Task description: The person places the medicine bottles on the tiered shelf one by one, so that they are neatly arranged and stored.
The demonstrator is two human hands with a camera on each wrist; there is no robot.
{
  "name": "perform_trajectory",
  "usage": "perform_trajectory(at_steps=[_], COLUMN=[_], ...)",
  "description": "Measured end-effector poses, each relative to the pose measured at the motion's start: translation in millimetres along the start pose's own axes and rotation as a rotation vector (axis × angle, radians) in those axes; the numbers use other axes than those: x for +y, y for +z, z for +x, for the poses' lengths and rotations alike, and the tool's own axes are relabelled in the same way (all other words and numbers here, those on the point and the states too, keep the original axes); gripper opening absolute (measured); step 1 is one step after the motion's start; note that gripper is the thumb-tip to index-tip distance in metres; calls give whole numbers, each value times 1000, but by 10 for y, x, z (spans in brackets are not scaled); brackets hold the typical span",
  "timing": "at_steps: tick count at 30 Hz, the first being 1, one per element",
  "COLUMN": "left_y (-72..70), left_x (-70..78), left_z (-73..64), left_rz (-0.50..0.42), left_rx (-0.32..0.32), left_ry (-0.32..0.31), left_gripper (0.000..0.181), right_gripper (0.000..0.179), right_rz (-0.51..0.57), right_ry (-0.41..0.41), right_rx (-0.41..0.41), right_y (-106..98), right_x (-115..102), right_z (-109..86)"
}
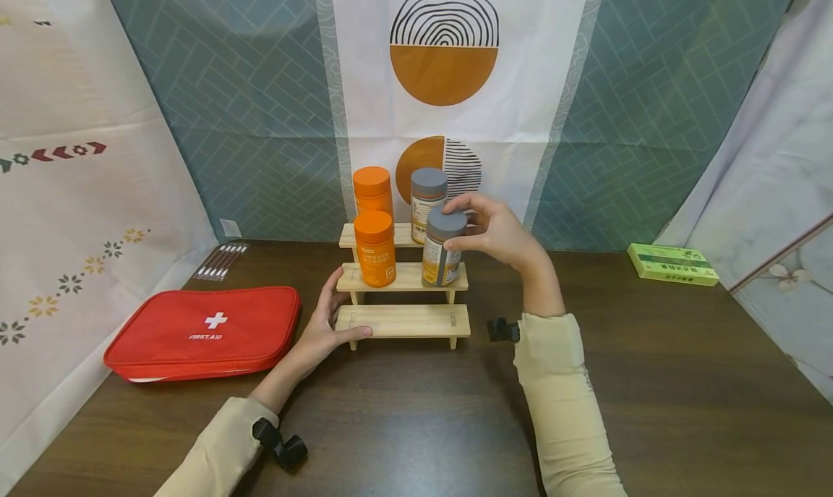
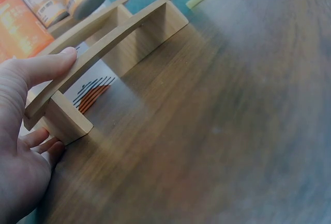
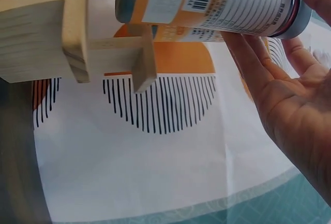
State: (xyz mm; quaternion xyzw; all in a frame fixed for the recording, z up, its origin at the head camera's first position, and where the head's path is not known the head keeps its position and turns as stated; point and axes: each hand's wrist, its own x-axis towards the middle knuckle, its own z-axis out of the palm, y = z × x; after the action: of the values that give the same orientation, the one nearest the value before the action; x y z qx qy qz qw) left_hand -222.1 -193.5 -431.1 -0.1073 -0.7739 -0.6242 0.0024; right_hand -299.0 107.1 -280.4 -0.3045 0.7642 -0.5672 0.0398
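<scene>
A three-step wooden display rack (image 1: 403, 322) stands on the table. My left hand (image 1: 319, 332) grips its left end, the thumb (image 2: 54, 68) on the lowest step and the other fingers around the side. With thumb and fingers at the grey cap, my right hand (image 1: 500, 231) holds a grey-capped supplement bottle (image 1: 441, 260) upright at the right of the middle step. Beside it on that step is an orange bottle (image 1: 376, 262). Partly hidden behind them on the top step are another orange bottle (image 1: 372, 184) and another grey-capped bottle (image 1: 426, 200). The lowest step carries no bottle.
A red first-aid pouch (image 1: 204, 330) lies left of the rack, with a pack of cotton swabs (image 1: 221, 261) behind it. Far right is a flat green box (image 1: 673, 264). A patterned cloth backdrop (image 1: 273, 106) rises behind the rack.
</scene>
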Motion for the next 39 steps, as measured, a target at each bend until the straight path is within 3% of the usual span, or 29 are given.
perform_trajectory(at_steps=[18, 27, 39], left_y=[-8, 0, 7], left_x=[4, 4, 15], left_z=[-3, 2, 3], left_rz=[6, 4, -7], left_rx=[-1, 0, -2], left_ry=[3, -5, 1], left_gripper=[110, 110, 110], right_gripper=[47, 46, 47], right_rz=[-20, -110, -124], right_ry=[64, 41, 48], right_rx=[-11, 0, 1], right_y=[47, 21, 8], right_x=[108, 118, 164], right_z=[55, 50, 74])
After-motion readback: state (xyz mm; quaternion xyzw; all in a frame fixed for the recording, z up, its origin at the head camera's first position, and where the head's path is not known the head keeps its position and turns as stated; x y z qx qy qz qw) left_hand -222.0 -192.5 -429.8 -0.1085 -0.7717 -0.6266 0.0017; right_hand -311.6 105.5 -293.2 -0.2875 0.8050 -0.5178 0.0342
